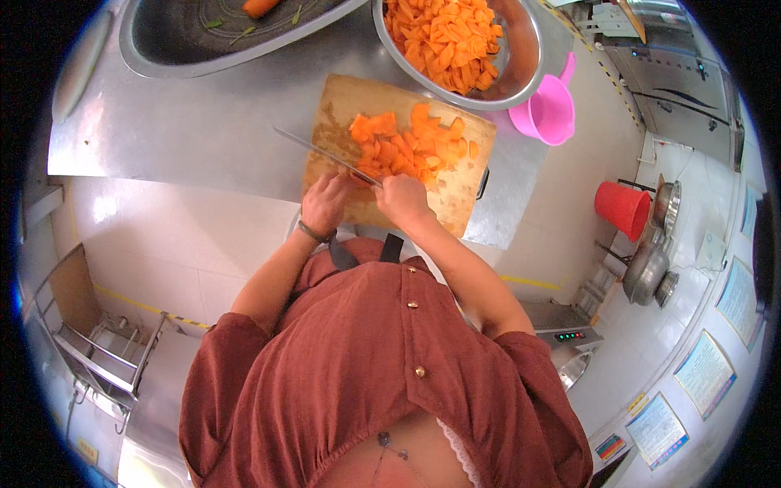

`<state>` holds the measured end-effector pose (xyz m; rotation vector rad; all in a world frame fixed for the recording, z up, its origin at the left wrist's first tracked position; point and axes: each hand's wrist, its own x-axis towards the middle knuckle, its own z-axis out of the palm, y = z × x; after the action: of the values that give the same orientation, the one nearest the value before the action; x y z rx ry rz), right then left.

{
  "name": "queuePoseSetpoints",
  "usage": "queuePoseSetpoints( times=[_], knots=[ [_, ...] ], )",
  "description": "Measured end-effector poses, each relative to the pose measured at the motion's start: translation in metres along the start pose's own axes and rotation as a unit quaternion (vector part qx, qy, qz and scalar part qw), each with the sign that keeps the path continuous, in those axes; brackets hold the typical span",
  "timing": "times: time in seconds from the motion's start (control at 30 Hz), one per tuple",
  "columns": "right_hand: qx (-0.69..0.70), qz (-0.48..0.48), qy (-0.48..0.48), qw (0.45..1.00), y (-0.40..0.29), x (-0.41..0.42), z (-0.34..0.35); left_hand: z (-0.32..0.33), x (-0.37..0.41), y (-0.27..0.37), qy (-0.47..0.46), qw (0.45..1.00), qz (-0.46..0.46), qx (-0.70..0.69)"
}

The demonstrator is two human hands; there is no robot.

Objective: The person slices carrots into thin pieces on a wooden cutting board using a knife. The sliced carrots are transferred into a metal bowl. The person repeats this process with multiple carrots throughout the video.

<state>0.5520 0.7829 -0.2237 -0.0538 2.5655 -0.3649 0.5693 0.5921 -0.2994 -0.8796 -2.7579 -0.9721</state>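
Note:
A wooden cutting board point(451, 213) lies near the front edge of the steel table. Sliced carrot point(396, 149) is spread over its middle and upper right. My right hand point(403, 198) grips the handle of a kitchen knife point(323, 152), whose blade points to the upper left, low over the board beside the slices. My left hand point(326, 198) rests at the board's lower left edge, close to the blade; its fingertips are partly hidden, and whether they hold a piece of carrot cannot be told. Behind the board stands a steel bowl point(534, 67) with many cut carrot pieces point(445, 43).
On the steel table point(183, 134), a large metal basin point(201, 68) at the upper left holds a carrot point(259, 6) and green scraps. A pink plastic dipper point(549, 116) is right of the board. A red bucket point(622, 210) and metal pans point(647, 274) are farther right.

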Motion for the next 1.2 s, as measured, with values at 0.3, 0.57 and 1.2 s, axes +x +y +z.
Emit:
queuePoseSetpoints(
  times=[0.3, 0.57, 1.2],
  knots=[
    [0.01, 0.005, -0.048, 0.999, -0.002, -0.02, -0.036, 0.0, -0.003, 0.001, 0.013, 1.0, -0.011, -0.015],
    [0.037, 0.028, -0.054, 0.997, -0.002, -0.005, -0.021, -0.004, -0.002, -0.001, 0.009, 0.999, -0.036, -0.017],
    [0.028, 0.002, -0.057, 0.998, -0.008, -0.01, -0.035, -0.006, -0.006, -0.005, 0.023, 1.0, -0.011, -0.012]
  ],
)
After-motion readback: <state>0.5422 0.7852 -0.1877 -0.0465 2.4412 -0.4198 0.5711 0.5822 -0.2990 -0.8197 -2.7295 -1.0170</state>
